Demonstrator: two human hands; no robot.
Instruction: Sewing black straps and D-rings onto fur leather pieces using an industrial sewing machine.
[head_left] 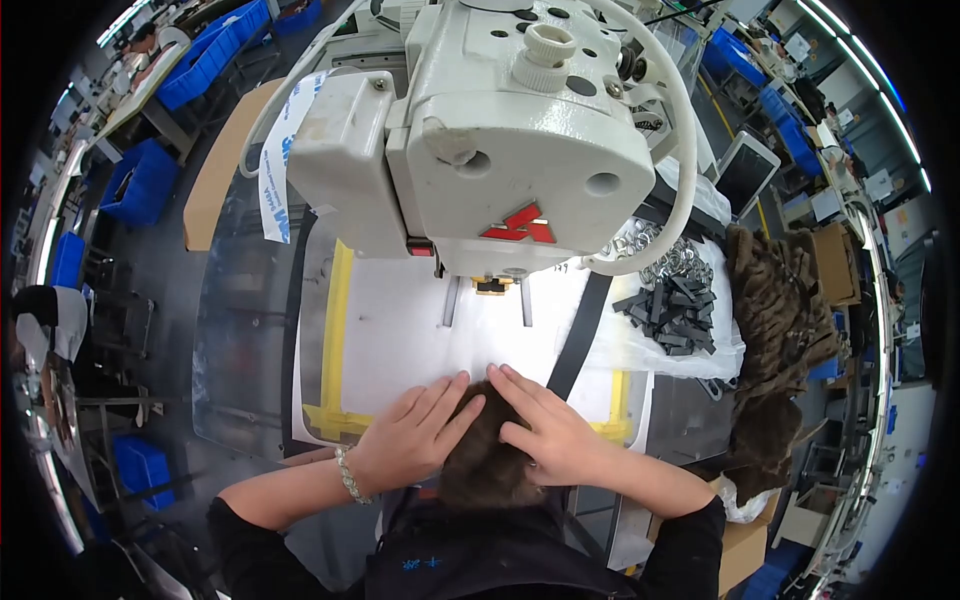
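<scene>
A dark brown piece of furry fabric [488,455] lies between my hands at the table's near edge, its lower part hanging toward my lap. My left hand [415,430], with a beaded bracelet at the wrist, holds its left side, the fingertips at its far end. On the other side my right hand [555,435] grips the fur, two fingers stretched forward and the thumb bent over it. Any fingertips under the fabric are hidden. Just beyond the hands stands a large white sewing machine [520,150], with a small brass-coloured part [491,287] under its head.
White work surface [400,320] is edged with yellow tape [335,340]. To the right lie dark strips [672,315] and metal rings [675,262] on clear plastic; a black band [580,335] runs beside them. Brown fur [780,310] is heaped farther right.
</scene>
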